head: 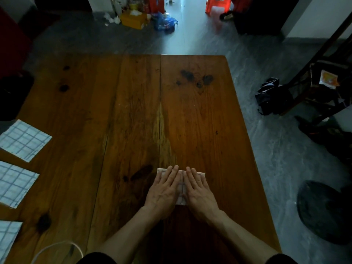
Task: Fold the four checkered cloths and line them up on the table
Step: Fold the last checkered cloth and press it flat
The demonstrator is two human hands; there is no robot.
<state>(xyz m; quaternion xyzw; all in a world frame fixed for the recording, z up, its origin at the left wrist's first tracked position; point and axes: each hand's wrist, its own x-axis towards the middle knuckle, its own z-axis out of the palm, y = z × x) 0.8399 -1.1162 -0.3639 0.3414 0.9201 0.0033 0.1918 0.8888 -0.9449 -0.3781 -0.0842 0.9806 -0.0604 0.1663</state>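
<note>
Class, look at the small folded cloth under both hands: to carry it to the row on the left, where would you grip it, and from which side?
Probably pinch the folded cloth at its far edge, the strip showing beyond the fingertips, coming from the table's far side. It lies flat on the table, so thumb over, fingers under. The left hand and right hand press flat and cover the rest.

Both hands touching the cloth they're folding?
Touching. The head view shows the left hand and right hand lying flat, palms down, on the folded cloth, which shows between and beyond the fingers.
</note>
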